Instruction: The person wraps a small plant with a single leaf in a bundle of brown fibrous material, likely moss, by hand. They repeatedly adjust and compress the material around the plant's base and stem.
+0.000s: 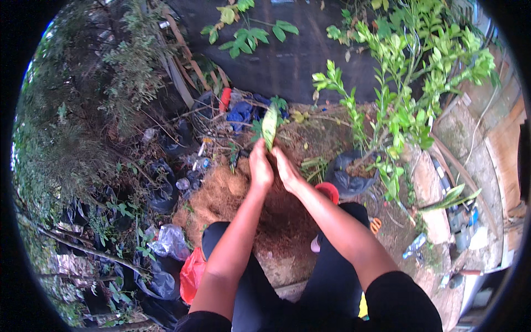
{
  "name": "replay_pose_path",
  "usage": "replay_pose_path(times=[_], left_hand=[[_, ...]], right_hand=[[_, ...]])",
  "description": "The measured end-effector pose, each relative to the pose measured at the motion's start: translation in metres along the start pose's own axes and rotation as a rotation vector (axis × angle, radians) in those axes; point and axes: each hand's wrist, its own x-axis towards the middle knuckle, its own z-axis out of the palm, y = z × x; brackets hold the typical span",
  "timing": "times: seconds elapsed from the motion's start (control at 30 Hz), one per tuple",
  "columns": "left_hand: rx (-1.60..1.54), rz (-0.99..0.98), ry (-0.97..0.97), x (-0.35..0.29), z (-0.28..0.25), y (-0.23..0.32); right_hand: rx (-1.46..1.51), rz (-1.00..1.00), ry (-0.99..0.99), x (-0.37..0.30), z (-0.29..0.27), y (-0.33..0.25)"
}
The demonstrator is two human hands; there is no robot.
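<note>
A long pointed leaf (269,127), mottled green with pale yellow edges like a snake plant's, stands upright in front of me. Its lower end is between the fingertips of my left hand (261,167) and my right hand (287,170). Both hands have fingers straight and palms facing each other, pressed in around the leaf. Below them lies a heap of loose brown fibre (221,193), like coconut husk, with a darker crumbly patch (282,216) between my knees. A red pot (327,191) is partly hidden behind my right forearm.
A leafy shrub (395,105) grows from a black plastic bag (349,176) at right. Orange-handled scissors (375,224) lie beside my right knee. Cut green leaves (314,168) lie near the pot. At left are a red bag (191,274), a clear bag (170,242) and dense branches (83,127).
</note>
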Motion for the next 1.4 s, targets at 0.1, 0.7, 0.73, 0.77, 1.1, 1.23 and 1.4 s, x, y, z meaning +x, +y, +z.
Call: replay_pose_path(times=[0.1, 0.7, 0.73, 0.77, 1.1, 1.23, 1.4], left_hand=[[-0.437, -0.269, -0.059, 0.007, -0.007, 0.011], [-0.325, -0.902, -0.048, -0.021, -0.105, -0.003], [-0.31, -0.904, -0.018, -0.021, -0.11, -0.004], [-0.336, -0.897, -0.012, -0.02, -0.114, -0.006], [-0.323, -0.94, 0.067, -0.019, -0.149, -0.011], [-0.385, -0.934, 0.135, -0.015, -0.162, -0.02], [-0.34, -0.878, 0.199, -0.012, -0.16, -0.024]], right_hand=[[0.253, 0.165, -0.032, 0.004, 0.001, -0.019], [-0.26, 0.803, -0.186, -0.046, -0.074, 0.097], [-0.369, 0.88, -0.191, -0.05, -0.082, 0.114], [-0.411, 0.905, -0.226, -0.054, -0.091, 0.13], [-1.098, 0.479, -0.305, -0.032, -0.094, 0.316], [-1.545, 0.285, -0.381, -0.037, -0.089, 0.345], [-1.346, 0.516, -0.51, -0.031, -0.095, 0.349]])
